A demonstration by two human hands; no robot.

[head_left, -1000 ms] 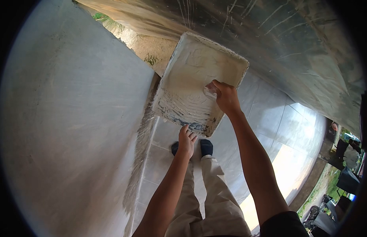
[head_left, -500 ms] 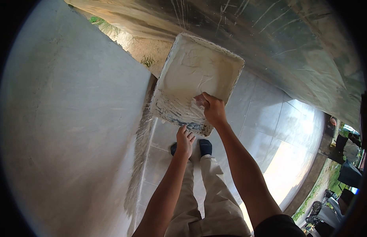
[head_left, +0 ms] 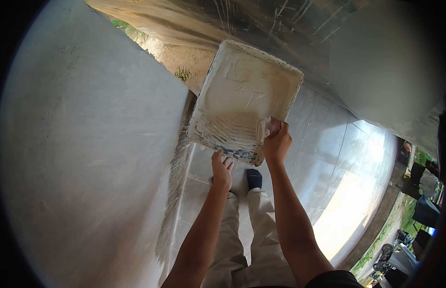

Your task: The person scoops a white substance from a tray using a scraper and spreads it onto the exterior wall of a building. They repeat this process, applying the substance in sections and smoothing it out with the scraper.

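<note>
A rectangular paint tray (head_left: 247, 91) holds thick off-white paint, with dark patches showing through on its ridged near end. My right hand (head_left: 278, 142) is closed round a whitish, paint-covered tool (head_left: 263, 128) at the tray's right side, over the ridged part. What kind of tool it is cannot be made out. My left hand (head_left: 222, 169) is at the near edge of the tray, palm up with fingers apart, touching or just under the rim. Whether it bears the tray's weight cannot be told.
A large grey wall (head_left: 98, 144) fills the left side. Plastic sheeting (head_left: 261, 21) with white streaks hangs beyond the tray. Grey floor tiles (head_left: 324, 129) lie below, with my feet (head_left: 254, 178) on them. At the far right stands a motorbike (head_left: 384, 257).
My right hand has moved right with the tool, to the tray's right side. The tray and my left hand have shifted slightly in view. A blurred pale round patch now covers the upper right.
</note>
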